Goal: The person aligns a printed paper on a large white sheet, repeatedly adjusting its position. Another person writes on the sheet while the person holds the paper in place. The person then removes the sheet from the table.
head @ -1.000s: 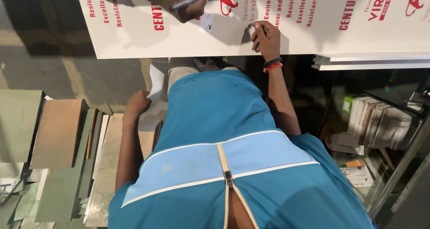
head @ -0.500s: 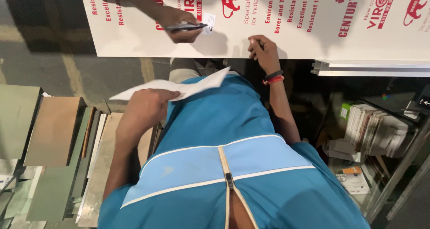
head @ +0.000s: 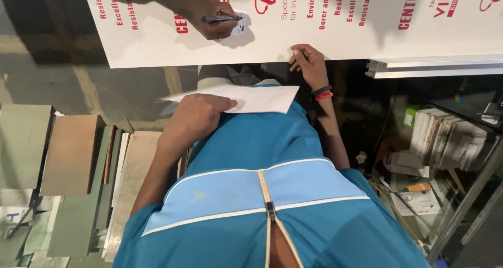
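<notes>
My left hand (head: pixel 201 113) holds a white sheet of paper (head: pixel 257 98) flat in front of my blue shirt. My right hand (head: pixel 309 62), with black and red bands on the wrist, grips the near edge of a large white board (head: pixel 325 40) with red print. On that board, at the upper left, a co-worker's hand (head: pixel 212 21) holds a dark pen (head: pixel 222 19) over a small white card (head: pixel 241 25).
Stacked green and brown sheet pieces (head: pixel 68 158) lie at the left. A metal rail (head: pixel 435 68) runs under the board's right end. Below it stand a pile of booklets (head: pixel 445 139) and loose papers (head: pixel 414 200) beside a slanted metal bar (head: pixel 466 205).
My left hand has come up from beside the stacks with the white paper, now held in front of my chest. The co-worker's hand with the pen stays on the board.
</notes>
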